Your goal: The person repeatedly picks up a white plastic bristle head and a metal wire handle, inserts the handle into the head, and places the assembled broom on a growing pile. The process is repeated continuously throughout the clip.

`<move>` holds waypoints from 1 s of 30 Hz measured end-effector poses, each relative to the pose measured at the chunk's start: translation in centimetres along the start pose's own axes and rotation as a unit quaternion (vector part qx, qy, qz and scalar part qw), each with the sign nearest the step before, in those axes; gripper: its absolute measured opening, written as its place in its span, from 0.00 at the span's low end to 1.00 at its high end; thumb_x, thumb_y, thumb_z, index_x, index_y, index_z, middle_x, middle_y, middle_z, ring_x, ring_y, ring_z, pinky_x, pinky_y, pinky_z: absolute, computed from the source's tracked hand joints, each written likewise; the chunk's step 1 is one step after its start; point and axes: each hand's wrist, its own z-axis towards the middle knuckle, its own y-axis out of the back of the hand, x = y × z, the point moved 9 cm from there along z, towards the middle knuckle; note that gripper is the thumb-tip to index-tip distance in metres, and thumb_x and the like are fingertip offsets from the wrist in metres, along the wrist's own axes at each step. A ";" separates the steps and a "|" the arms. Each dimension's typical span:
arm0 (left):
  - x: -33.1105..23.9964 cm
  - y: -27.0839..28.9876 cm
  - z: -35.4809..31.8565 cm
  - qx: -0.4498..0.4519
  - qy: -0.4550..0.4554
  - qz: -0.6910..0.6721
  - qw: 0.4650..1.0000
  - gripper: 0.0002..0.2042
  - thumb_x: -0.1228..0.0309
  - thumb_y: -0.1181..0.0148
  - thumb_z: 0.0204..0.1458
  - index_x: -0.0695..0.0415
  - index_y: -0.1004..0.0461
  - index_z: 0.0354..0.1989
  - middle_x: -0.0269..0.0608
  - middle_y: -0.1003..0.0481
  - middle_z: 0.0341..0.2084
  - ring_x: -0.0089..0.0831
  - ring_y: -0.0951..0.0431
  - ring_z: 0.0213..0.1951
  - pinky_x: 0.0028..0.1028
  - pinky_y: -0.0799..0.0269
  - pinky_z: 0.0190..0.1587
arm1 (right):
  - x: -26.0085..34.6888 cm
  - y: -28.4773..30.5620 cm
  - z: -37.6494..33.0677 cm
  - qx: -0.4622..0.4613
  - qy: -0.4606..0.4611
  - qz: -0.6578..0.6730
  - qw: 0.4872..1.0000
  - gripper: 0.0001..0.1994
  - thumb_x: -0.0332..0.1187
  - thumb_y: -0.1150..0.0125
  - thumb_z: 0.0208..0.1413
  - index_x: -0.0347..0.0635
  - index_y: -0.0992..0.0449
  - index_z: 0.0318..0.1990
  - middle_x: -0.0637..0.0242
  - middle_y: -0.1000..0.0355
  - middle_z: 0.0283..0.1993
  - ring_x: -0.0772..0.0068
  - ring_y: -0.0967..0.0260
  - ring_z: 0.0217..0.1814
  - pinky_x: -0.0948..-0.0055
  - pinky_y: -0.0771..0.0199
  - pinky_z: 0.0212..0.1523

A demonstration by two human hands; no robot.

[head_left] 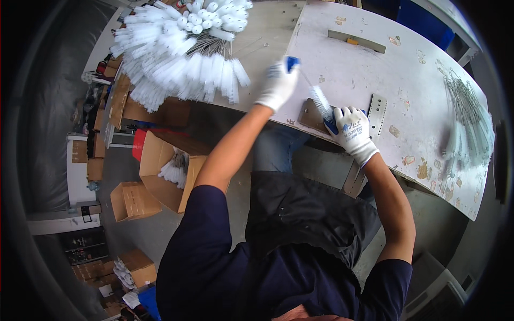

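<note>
A white-bristled bottle brush with a thin wire stem slants between my gloved hands above the table's near edge. My right hand is closed around its bristle end, beside a brown metal plate. Up and to the left, my left hand is closed at the wire end, its blue fingertips pinched together and slightly blurred. The wire's far tip is hidden by those fingers. A large heap of white brushes lies on the table to the left of my left hand.
The worn white table carries another brush pile at the far right. A perforated metal strip lies right of my right hand, a metal bar farther back. An open carton with brushes stands on the floor at left.
</note>
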 end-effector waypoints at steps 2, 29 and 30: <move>2.6 4.8 0.2 -0.077 -0.041 0.163 0.983 0.18 0.61 0.38 0.56 0.58 0.24 0.51 0.57 0.26 0.48 0.54 0.24 0.48 0.46 0.28 0.52 | 0.2 0.6 -0.2 -0.035 0.011 0.018 0.999 0.16 0.46 0.35 0.53 0.44 0.25 0.37 0.60 0.24 0.35 0.58 0.24 0.40 0.60 0.26 0.44; 17.9 6.0 10.5 0.146 0.157 0.543 0.812 0.11 0.69 0.42 0.55 0.51 0.14 0.39 0.44 0.15 0.38 0.41 0.14 0.43 0.42 0.19 0.36 | -1.4 1.8 -1.3 -0.087 -0.043 0.131 0.987 0.19 0.49 0.31 0.50 0.45 0.25 0.37 0.61 0.23 0.36 0.59 0.24 0.40 0.60 0.26 0.44; 18.9 6.8 10.7 0.129 0.171 0.541 0.813 0.11 0.69 0.42 0.55 0.51 0.13 0.39 0.43 0.15 0.38 0.41 0.14 0.43 0.42 0.19 0.36 | -1.2 2.0 -1.3 -0.104 -0.037 0.138 0.984 0.18 0.49 0.30 0.49 0.44 0.25 0.36 0.61 0.24 0.34 0.58 0.25 0.39 0.59 0.26 0.42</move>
